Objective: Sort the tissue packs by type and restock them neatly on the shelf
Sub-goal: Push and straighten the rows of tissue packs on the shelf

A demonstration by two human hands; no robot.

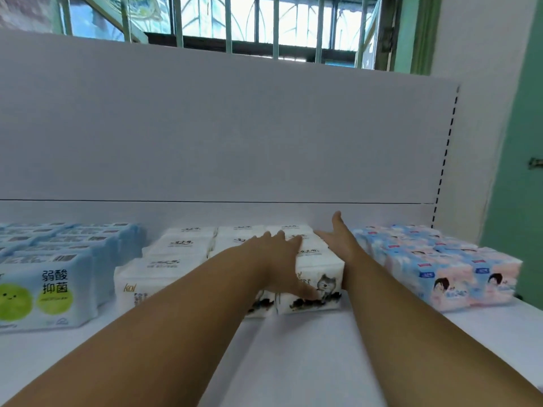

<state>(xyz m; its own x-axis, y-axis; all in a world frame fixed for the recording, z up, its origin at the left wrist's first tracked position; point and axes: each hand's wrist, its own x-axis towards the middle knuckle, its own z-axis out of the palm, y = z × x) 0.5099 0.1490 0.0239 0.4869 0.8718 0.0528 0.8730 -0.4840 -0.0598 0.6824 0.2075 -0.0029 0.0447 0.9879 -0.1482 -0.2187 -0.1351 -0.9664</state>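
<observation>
Shelf: three groups of tissue packs, blue, white, pink; left hand and right hand, grips wide, flat against white packs.

Open gaps between blue packs, white packs, pink packs.

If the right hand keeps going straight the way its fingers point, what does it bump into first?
Probably the white back wall of the shelf. The right hand points up and away, between the white tissue packs and the pink and blue packs. Depth is hard to judge.
</observation>
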